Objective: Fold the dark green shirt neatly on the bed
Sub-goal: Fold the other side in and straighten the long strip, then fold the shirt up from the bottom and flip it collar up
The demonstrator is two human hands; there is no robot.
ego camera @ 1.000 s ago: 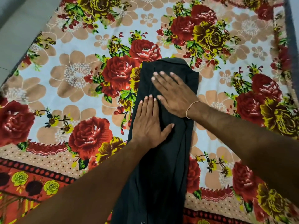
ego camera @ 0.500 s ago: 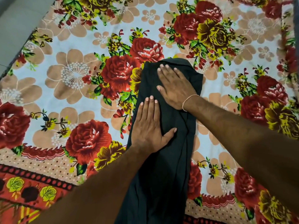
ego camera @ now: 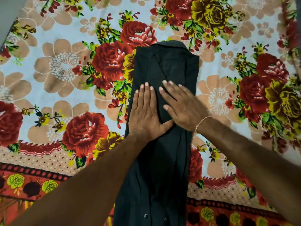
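The dark green shirt point(ego camera: 164, 66) lies on the bed as a long narrow strip, sides folded in, collar end far from me and button placket near the bottom edge. My left hand point(ego camera: 146, 111) lies flat on the strip's left half, fingers straight and together. My right hand point(ego camera: 182, 103) presses flat beside it on the right half, fingers spread; a thin thread band circles its wrist. The two hands touch near the thumbs. My forearms hide part of the shirt's lower length.
A floral bedsheet point(ego camera: 65, 67) with red and yellow roses covers the bed all around the shirt. Its orange patterned border point(ego camera: 32, 185) runs along the near edge. A grey floor point(ego camera: 9, 12) shows at the top left corner.
My right hand has slid back from the collar end toward me, stopping beside my left hand. The left hand stayed pressed flat on the shirt's middle. The collar area is now uncovered.
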